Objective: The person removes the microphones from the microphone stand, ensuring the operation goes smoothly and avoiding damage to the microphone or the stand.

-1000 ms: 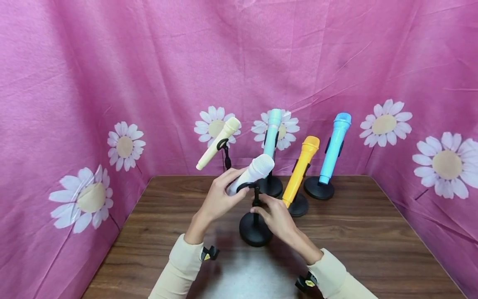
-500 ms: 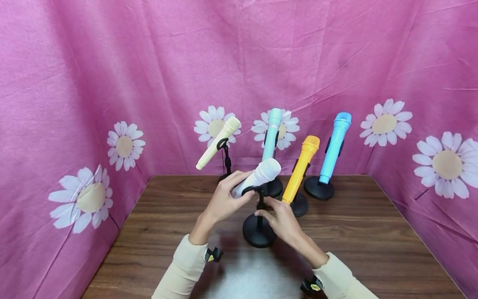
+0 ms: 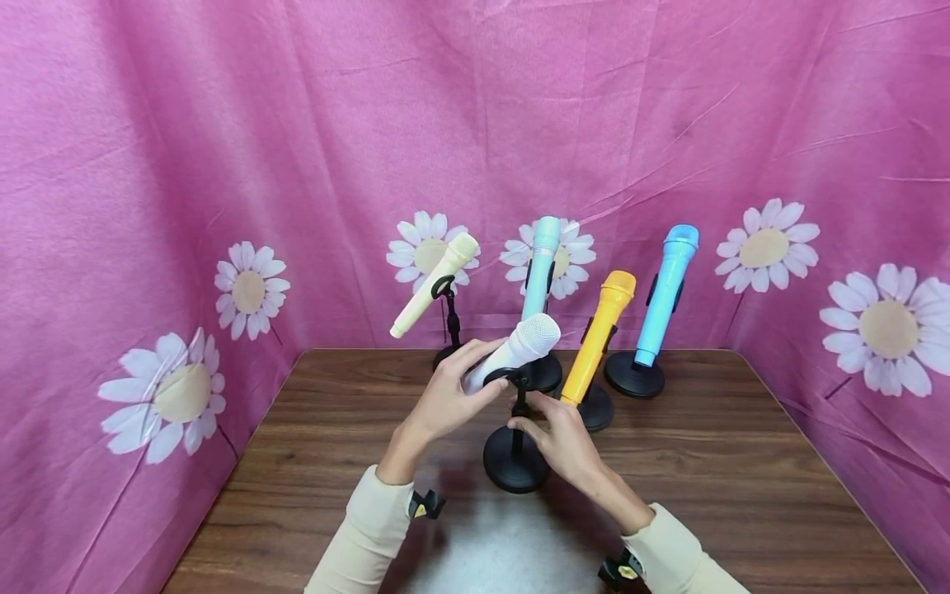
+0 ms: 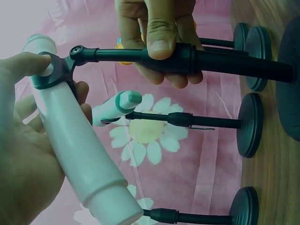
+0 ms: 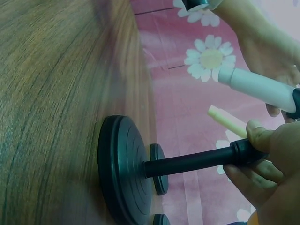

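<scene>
A white microphone sits tilted in the clip of a black microphone stand, its mesh head up to the right. My left hand holds the microphone, and in the left wrist view the thumb presses at the clip. Lower down, my right hand pinches the stand's collar between thumb and fingers. In the right wrist view the round base of this stand shows close by, on or just above the wooden table.
Behind stand a cream microphone, a mint one, a yellow one and a blue one, each on its black stand. The yellow one is close to my right hand. A pink flowered cloth surrounds the wooden table.
Both hands, with the white microphone and its stand, have shifted slightly right and a little toward me since a second ago. Over the last half second they have hardly moved.
</scene>
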Demonstrator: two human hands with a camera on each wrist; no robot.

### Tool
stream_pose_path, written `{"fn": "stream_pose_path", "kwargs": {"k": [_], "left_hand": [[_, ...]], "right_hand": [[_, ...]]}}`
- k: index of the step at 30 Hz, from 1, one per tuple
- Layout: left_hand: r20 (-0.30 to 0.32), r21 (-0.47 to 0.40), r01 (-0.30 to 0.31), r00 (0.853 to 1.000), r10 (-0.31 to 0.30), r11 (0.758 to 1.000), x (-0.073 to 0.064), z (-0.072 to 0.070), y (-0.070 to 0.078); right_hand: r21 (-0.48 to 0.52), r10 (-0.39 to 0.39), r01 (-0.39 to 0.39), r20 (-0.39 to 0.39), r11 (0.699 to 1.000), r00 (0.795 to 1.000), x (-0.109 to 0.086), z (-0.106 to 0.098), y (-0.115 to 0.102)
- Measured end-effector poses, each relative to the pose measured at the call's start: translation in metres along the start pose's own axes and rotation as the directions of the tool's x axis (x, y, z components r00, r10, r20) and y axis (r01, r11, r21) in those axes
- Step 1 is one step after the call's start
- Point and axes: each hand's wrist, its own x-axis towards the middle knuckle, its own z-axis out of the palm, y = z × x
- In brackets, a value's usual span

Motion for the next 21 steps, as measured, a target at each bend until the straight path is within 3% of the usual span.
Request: {"fn": "stream_pose_path", "kwargs": {"k": [8, 15, 21], "left_hand": [[0.037, 0.045, 0.085, 0.996, -0.087, 0.995, -0.001, -0.012, 0.006], [0.174, 0.046, 0.198, 0.964, -0.203, 0.979, -0.002, -0.015, 0.013], [0.162, 0.023, 0.196, 0.967, -0.198, 0.98, -0.003, -0.011, 0.011]], "right_hand": [[0.013, -0.008, 0.007, 0.008, 1.0, 1.0, -0.002, 0.0, 0.0], [0.028, 0.019, -0.02, 0.035, 0.999, 0.999, -0.004, -0.004, 0.001], [0.084, 0.068, -0.073, 0.066, 0.994, 0.996, -0.003, -0.004, 0.003]]}}
